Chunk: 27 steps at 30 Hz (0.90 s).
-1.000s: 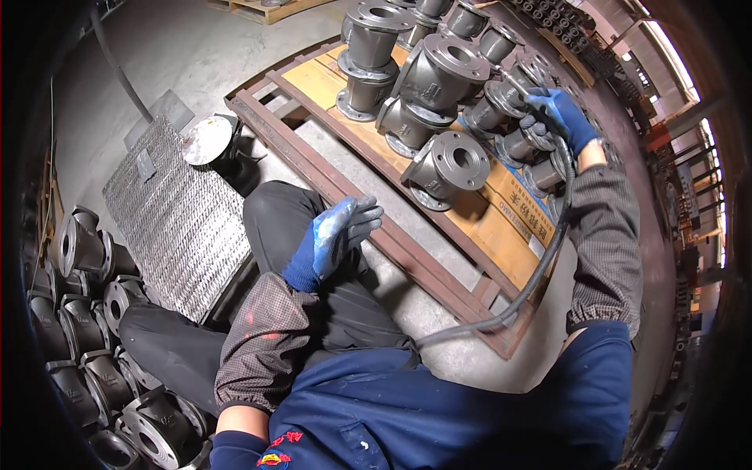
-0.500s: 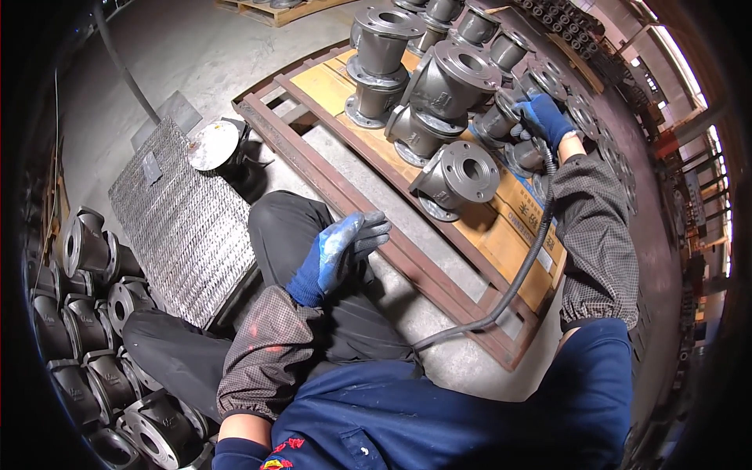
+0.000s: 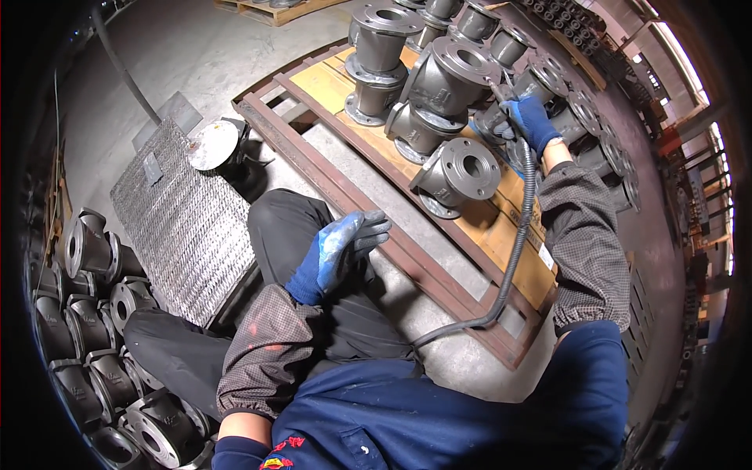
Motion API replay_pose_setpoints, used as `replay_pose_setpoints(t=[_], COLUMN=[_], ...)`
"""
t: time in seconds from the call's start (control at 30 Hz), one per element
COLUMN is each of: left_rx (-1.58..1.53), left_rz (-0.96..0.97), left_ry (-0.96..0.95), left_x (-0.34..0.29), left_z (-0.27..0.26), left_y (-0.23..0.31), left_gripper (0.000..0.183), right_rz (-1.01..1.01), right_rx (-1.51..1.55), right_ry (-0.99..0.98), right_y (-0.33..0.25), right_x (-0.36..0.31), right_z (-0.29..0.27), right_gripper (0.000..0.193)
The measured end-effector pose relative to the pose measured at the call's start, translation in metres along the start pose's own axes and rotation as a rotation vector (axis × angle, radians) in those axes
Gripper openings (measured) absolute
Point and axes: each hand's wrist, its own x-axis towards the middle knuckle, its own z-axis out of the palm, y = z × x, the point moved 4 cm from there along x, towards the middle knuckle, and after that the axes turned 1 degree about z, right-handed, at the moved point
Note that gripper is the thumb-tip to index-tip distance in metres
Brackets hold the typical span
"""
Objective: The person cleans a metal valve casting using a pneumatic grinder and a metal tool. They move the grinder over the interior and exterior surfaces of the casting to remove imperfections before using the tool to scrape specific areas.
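Right hand (image 3: pixel 533 121) in blue glove clamped on hose-fed tool among grey cast-iron flanged valve bodies (image 3: pixel 446 86), arm stretched for reach; left hand (image 3: pixel 337 251), loosely open, empty, rests on knee for balance.

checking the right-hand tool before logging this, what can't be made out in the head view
- Tool tip: right hand covers it; only the hose shows.
- Valve castings: back row cut off at the top edge.
- Left hand: palm side hidden; it rests on the knee, fingers loose.
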Motion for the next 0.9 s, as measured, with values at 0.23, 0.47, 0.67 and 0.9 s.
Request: replay_pose_setpoints(t=[0.23, 0.47, 0.67, 0.9], left_rx=[0.04, 0.036, -0.002, -0.187], left_rz=[-0.002, -0.005, -0.012, 0.27], left_ry=[-0.055, -0.068, 0.003, -0.056], left_x=[-0.003, 0.003, 0.003, -0.042], left_z=[-0.004, 0.0, -0.001, 0.003], left_y=[-0.002, -0.009, 0.002, 0.042], left_gripper=[0.052, 0.051, 0.05, 0.048], right_rz=[-0.009, -0.153, 0.415, 0.094], right_rx=[-0.073, 0.17, 1.355, 1.507], right_ry=[0.033, 0.147, -0.128, -0.604], right_y=[0.002, 0.001, -0.094, -0.297], right_x=[0.002, -0.023, -0.044, -0.14], right_z=[0.009, -0.004, -0.02, -0.029], right_gripper=[0.031, 0.018, 0.025, 0.036])
